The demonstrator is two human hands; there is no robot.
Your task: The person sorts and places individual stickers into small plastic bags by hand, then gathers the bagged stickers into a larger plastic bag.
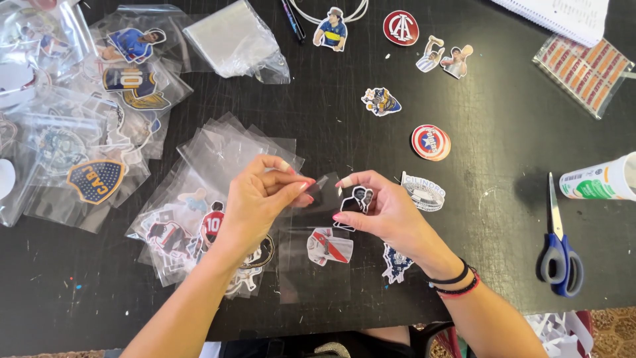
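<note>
Head view: the left hand (255, 199) pinches the mouth of a small clear bag (322, 192) between thumb and fingertips, and the right hand (384, 209) grips a cut-out figure sticker (356, 200) at that opening, above the black table (490, 265). Just below the hands lies another clear bag with a white-and-red shirt sticker (330, 246). Under the left wrist spreads a pile of filled bags (179, 229). Beside the right hand sits a grey stadium sticker (424, 193), with a round red-white-blue shield sticker (430, 142) above it. Blue-handled scissors (558, 248) lie well to the right, near a white-and-green glue tube (599, 179). At far left, more bagged stickers include a navy-and-yellow crest (96, 180). A round red badge sticker (401, 28) lies at the top edge.
</note>
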